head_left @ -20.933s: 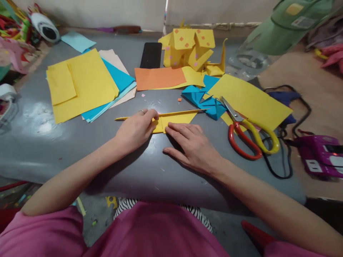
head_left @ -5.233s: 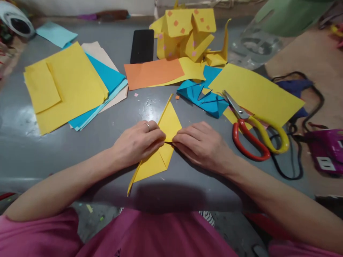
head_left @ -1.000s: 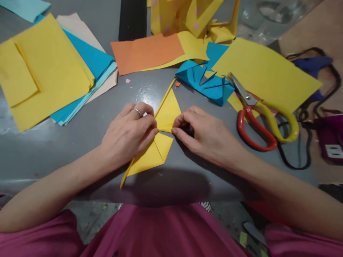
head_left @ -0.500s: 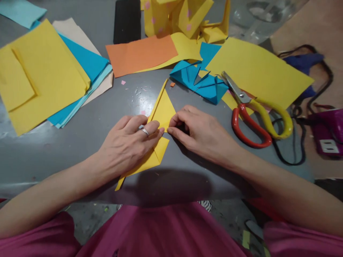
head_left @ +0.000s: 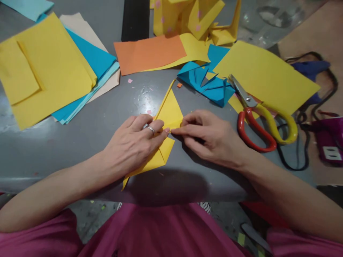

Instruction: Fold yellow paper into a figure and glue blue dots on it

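Scissors [head_left: 264,119], paper sheets [head_left: 48,71], perhaps a phone [head_left: 135,19]

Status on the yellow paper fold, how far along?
Done: the yellow paper is already creased into a long pointed shape. In hand: the left hand presses it flat on the table while the right hand pinches a fold at its middle. Left: it does not yet match the spotted yellow model.

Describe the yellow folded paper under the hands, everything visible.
The yellow folded paper is plain, matte and thin, creased into a long narrow shape with two pointed ends. It lies flat and slanted on the grey table, one tip towards the blue folded piece, the other at the table's near edge. The left hand presses its middle; the right hand pinches a flap there.
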`<state>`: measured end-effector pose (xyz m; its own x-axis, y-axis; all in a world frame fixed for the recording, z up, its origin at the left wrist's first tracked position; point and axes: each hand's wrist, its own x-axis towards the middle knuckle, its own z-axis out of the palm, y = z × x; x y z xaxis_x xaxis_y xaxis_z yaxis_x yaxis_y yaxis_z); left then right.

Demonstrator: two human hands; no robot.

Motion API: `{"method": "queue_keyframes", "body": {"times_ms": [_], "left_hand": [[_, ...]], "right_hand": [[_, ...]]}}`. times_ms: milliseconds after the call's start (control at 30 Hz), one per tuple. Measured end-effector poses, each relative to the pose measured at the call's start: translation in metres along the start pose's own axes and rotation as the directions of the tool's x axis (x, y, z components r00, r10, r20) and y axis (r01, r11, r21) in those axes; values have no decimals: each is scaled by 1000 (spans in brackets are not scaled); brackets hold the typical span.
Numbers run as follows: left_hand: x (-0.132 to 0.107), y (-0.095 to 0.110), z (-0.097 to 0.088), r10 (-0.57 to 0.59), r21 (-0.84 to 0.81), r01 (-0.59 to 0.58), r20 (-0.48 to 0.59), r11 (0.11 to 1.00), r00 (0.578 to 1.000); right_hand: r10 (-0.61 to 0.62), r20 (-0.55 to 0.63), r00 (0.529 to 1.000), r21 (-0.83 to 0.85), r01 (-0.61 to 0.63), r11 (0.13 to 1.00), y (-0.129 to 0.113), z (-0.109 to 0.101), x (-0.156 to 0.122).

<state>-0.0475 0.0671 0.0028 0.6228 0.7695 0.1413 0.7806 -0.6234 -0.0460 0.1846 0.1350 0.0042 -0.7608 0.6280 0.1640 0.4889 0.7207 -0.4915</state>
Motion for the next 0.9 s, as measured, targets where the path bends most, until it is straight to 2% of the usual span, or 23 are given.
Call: {"method": "queue_keyframes", "body": {"times_ms": [133, 300, 467, 600, 700, 767, 900], "left_hand": [[0, 1, -2, -13, -6, 12, -34, 1000, 999], [-1, -2, -4, -15, 9, 16, -75, 1000, 997], [-6, -9, -7, 2, -22, -2, 18, 1000, 1000], [-8, -16, -9, 13, -20, -13, 6, 1000, 1000], [-6, -20, -9, 52, -28, -53, -18, 998, 998], [-5, -21, -10, 75, -41, -76, -28, 996, 997], [-4, -19, -11, 23, -66, -25, -29, 998, 999]], "right_hand": [[-81, 69, 994, -234, 95, 968, -2, -1, -4], [-70, 112, 991, -234, 95, 968, -4, -6, -5], [-53, 121, 991, -270, 85, 959, -6, -6, -6], [-55, 142, 988, -203, 84, 976, -2, -7, -4], [-51, 101, 994, -1, 51, 999, 6, -11, 1], [-5, 50, 999, 95, 0, 996, 12, -14, 5], [48, 21, 999, 83, -50, 995, 17, -14, 8]]}}
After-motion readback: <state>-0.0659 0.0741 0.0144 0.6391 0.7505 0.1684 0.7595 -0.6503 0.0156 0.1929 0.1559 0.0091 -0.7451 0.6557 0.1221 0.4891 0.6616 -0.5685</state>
